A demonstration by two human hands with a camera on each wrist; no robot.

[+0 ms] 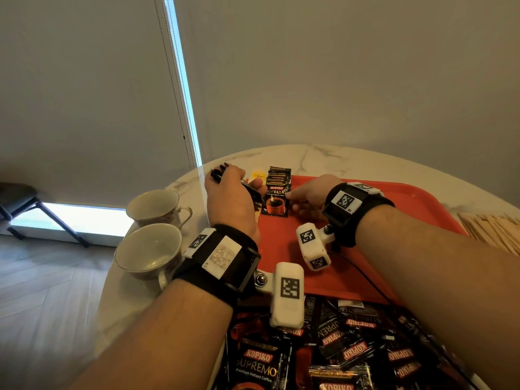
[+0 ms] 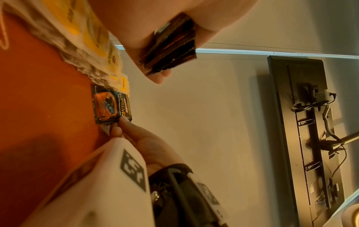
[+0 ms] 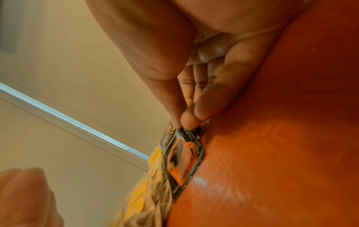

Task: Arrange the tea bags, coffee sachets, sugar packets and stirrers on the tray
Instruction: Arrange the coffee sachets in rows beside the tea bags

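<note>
— Head view, item one: what is lying on the red tray [image 1: 365, 209]?

— A row of black coffee sachets [image 1: 277, 190] is overlapping along the tray's far left part, the nearest one showing its cup picture. Tea bags [image 1: 259, 174] with yellow tags are sitting just left of that row.

— Item two, the right hand [image 1: 308, 198]?

— It is reaching across the tray, its fingers [image 3: 191, 119] and thumb pinching the right edge of the nearest sachet in the row; the right wrist view is showing the pinch plainly.

— Item three, the left hand [image 1: 230, 198]?

— It is hovering over the tray's left edge, fingers [image 2: 159, 76] curled round a stack of sachets [image 2: 170, 46], dark edges fanning out of the grip.

— Remaining stock?

— A pile of loose sachets [image 1: 337, 350] is lying at the near edge, overlapping the tray's near rim. Wooden stirrers [image 1: 489, 226] are lying on the desk [image 1: 323, 156] to the right of the tray. Two empty teacups [image 1: 152, 249] are standing on the desk to the left, one behind the other.
</note>
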